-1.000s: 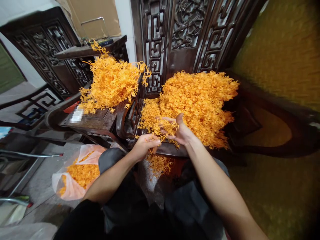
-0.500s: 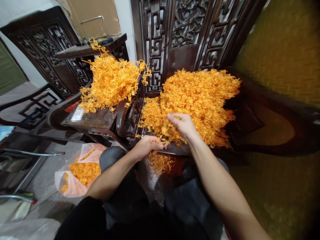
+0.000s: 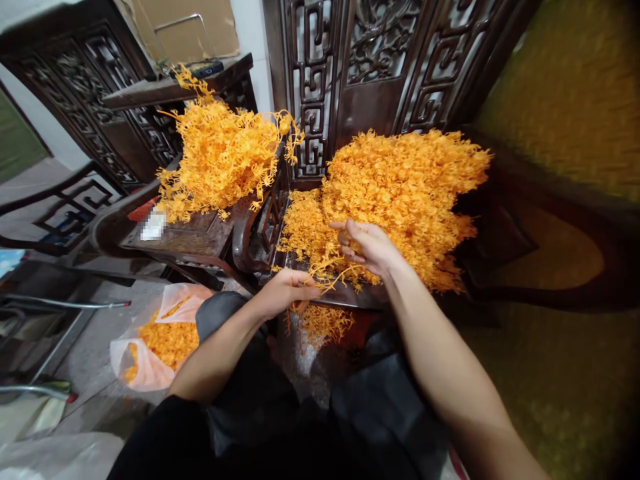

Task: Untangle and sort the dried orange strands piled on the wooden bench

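The left hand (image 3: 287,291) pinches the stem end of an orange, branching sprig (image 3: 333,273) between thumb and fingers, in front of a dark wooden seat (image 3: 357,295). The right hand (image 3: 370,247) is partly open beside it, palm inward, fingers loosely curled, with no firm grip showing; whether its fingers touch the sprig is unclear. The sprig's tips keep their fine, frilly pieces. Just behind the hands, a patch of small orange bits (image 3: 303,223) lies on the seat, against a large, dense orange heap (image 3: 400,193). To the left, a second, stringier heap (image 3: 220,160) sits on a dark wooden surface (image 3: 195,239). Below the seat's front edge is another orange cluster (image 3: 325,323). Farther left, on the floor (image 3: 95,347), an open translucent bag (image 3: 145,367) holds many orange pieces. Both heaps look plentiful; nothing visible marks either as finished or waiting, so the share done cannot be judged.
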`<state>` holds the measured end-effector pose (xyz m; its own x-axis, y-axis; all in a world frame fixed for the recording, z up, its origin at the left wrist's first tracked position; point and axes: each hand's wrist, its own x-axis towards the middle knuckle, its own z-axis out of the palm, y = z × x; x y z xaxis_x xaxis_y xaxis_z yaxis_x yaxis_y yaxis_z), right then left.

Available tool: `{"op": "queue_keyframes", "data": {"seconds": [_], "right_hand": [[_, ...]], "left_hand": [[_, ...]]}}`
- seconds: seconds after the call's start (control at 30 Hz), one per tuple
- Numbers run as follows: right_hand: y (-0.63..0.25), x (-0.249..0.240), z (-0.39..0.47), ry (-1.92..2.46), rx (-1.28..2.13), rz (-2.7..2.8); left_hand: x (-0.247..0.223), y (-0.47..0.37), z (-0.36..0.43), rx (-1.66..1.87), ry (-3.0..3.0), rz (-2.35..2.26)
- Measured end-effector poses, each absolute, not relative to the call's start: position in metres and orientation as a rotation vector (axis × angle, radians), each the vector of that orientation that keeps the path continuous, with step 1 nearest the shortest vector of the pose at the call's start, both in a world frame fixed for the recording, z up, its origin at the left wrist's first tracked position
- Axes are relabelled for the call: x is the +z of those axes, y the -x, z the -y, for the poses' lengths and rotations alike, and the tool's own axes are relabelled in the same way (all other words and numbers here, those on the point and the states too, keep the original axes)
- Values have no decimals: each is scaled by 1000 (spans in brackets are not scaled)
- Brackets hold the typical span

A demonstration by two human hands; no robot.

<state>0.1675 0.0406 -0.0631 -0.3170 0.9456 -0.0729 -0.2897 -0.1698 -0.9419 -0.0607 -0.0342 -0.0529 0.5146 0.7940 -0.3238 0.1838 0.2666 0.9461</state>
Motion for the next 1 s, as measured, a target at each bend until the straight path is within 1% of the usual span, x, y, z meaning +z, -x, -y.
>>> {"op": "queue_keyframes", "data": {"seconds": [0.07,0.1,0.13,0.2,0.27,0.33,0.47,0.63,0.9,1.0], "right_hand": [[-166,-62,-44,959,1673,1297],[-166,-62,-49,1013,1606,1325],[-167,-63,-55,1070,1494,1276],[-169,-66,-69,1137,1217,1010],[-171,-71,-79,1122,1075,805],[-168,-77,-79,1078,1185,855],[-154,-86,-53,946,1552,1005],[-144,-80,-31,712,1862,1004],[-130,-63,-17,545,1882,1063],[-125,-66,-21,670,1694,1028]], "left_hand": [[-50,60,36,516,-1250,-975],[-49,59,37,515,-1245,-962],[-49,59,38,510,-1240,-946],[-49,59,38,510,-1216,-914],[-49,61,38,534,-1175,-896],[-51,63,37,559,-1140,-888],[-53,67,34,664,-1118,-848],[-55,66,35,822,-1060,-725],[-60,60,36,857,-992,-640],[-59,58,37,839,-1001,-662]]}}
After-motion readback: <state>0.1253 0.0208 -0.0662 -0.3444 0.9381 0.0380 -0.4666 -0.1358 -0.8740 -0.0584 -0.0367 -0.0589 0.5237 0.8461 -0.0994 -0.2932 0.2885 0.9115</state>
